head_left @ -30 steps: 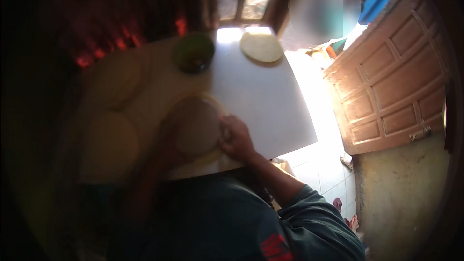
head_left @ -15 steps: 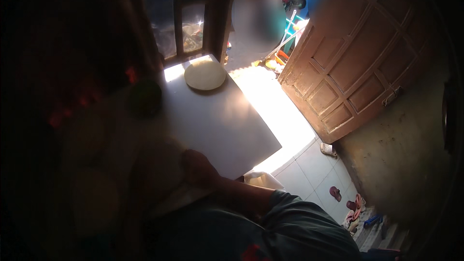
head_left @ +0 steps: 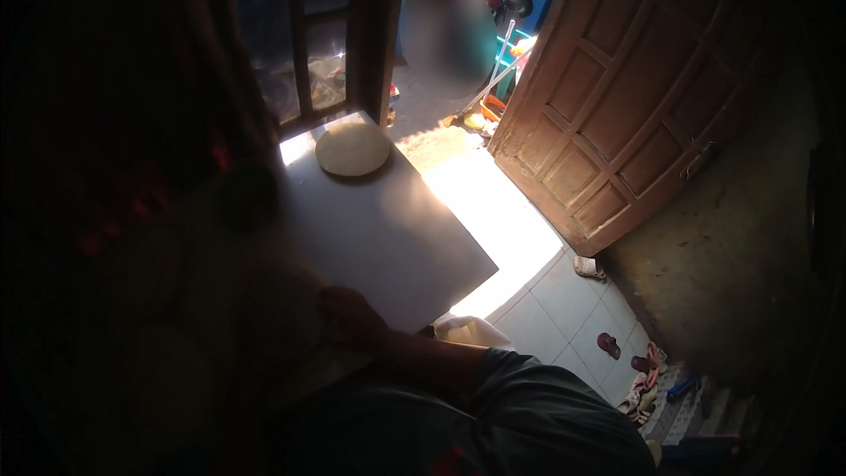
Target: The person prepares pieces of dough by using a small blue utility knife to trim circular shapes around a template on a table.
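My right hand (head_left: 352, 317) is low over the near edge of the pale table (head_left: 388, 238), its forearm coming in from a dark green sleeve. Its fingers look curled in, but deep shade hides what they hold. Just left of it a dim rounded shape (head_left: 286, 304) barely shows; I cannot make out its kind. My left hand is lost in the darkness on the left. At the table's far end, by the window, lies a flat, round, cream-coloured disc (head_left: 352, 150). A dark greenish round thing (head_left: 248, 198) sits in shadow at the left.
A brown panelled door (head_left: 617, 97) stands open on the right. Bright sunlight falls on the tiled floor (head_left: 538, 326) beside the table. Sandals (head_left: 608, 345) and other footwear lie along the wall. A whitish bag (head_left: 471, 332) hangs near the table's close corner. Outside is a blurred patch.
The whole view has shifted, so the table, disc and door appear farther left. The left side is darker. My right hand stays by the table's near edge, with little visible movement.
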`<control>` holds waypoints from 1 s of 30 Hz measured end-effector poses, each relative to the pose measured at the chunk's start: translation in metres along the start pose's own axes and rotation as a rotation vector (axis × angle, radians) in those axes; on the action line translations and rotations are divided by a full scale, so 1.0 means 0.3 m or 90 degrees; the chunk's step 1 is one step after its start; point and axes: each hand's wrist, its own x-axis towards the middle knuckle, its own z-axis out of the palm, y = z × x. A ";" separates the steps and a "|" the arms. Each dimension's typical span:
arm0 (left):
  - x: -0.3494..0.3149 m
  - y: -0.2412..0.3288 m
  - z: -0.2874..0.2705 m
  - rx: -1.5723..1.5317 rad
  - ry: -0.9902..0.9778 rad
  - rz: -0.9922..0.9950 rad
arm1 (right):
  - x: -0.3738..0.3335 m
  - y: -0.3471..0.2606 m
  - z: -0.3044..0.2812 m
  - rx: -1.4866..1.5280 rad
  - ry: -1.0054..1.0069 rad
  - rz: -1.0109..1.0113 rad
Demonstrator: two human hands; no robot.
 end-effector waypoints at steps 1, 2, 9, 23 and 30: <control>0.003 0.023 -0.019 -0.010 -0.034 -0.004 | 0.002 -0.003 -0.003 -0.010 -0.028 0.023; 0.007 0.058 -0.057 -0.018 -0.069 -0.009 | 0.002 -0.004 -0.001 -0.010 -0.027 0.025; 0.002 0.073 -0.049 -0.048 -0.070 -0.039 | 0.007 -0.017 -0.015 0.015 0.011 0.006; -0.035 0.145 -0.134 -0.177 -0.048 -0.135 | 0.011 -0.069 -0.004 -0.031 0.081 0.025; -0.112 0.152 -0.024 -0.257 0.071 -0.117 | 0.083 -0.239 -0.028 0.071 0.046 0.069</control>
